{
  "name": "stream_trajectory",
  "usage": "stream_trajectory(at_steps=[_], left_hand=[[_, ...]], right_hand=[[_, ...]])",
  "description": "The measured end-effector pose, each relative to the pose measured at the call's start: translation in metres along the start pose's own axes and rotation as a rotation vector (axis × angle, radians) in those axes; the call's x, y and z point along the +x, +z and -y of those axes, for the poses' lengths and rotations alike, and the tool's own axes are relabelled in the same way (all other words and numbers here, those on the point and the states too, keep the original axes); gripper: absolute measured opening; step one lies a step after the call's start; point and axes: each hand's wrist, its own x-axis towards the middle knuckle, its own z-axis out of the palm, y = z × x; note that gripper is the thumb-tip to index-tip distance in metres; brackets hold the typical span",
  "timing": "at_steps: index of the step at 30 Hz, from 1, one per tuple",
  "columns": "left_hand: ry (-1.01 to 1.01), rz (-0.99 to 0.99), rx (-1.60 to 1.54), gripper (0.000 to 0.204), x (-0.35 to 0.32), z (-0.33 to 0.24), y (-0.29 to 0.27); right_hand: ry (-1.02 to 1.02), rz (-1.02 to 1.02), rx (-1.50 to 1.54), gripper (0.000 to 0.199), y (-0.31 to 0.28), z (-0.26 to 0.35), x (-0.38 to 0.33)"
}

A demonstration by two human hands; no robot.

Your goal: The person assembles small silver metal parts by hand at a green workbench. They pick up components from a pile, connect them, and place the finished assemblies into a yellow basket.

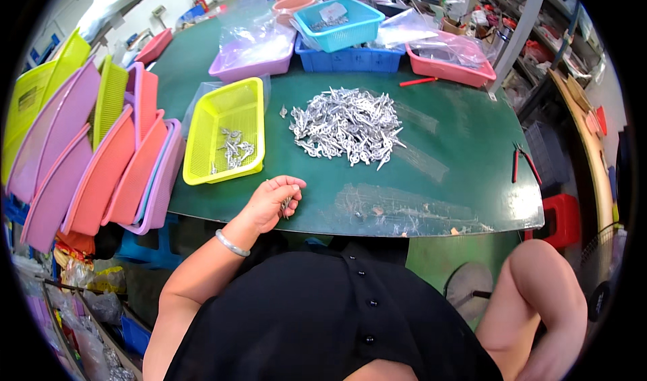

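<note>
My left hand (275, 200) is over the front edge of the green table, its fingers curled around a small silvery metal piece (286, 207) that is partly hidden. A bangle circles that wrist. Just beyond the hand stands a yellow-green perforated basket (191, 145) with several silvery metal pieces (236, 150) lying inside. To the right of the basket is a large heap of similar silvery metal pieces (347, 126), many with pointed ends. One loose piece (283, 112) lies between basket and heap. My right hand is out of view.
Stacked colourful baskets (101, 172) line the left side. Lilac (232, 71), blue (350, 60) and pink (448, 67) trays stand at the back, with a turquoise basket (347, 40) atop the blue one. Red-handled pliers (524, 164) and a red pen-like stick (418, 81) lie on the green table (465, 138).
</note>
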Motion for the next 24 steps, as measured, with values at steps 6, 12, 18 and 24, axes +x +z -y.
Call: stream_trajectory(at_steps=[6, 12, 18, 24], left_hand=[[0.277, 0.106, 0.13, 0.023, -0.027, -0.051, -0.013], [0.901, -0.279, 0.935, 0.023, 0.005, -0.094, -0.083], [0.992, -0.329, 1.145, 0.024, 0.038, -0.085, -0.116], [1.078, -0.384, 1.043, 0.018, -0.024, -0.092, -0.115]], right_hand=[[0.55, -0.148, -0.29, 0.028, -0.012, -0.111, -0.001], [1.022, -0.305, -0.924, 0.024, -0.039, -0.248, -0.041], [0.986, -0.229, -1.101, 0.023, -0.061, -0.354, -0.02], [0.993, -0.023, -1.221, 0.037, -0.068, -0.43, -0.013]])
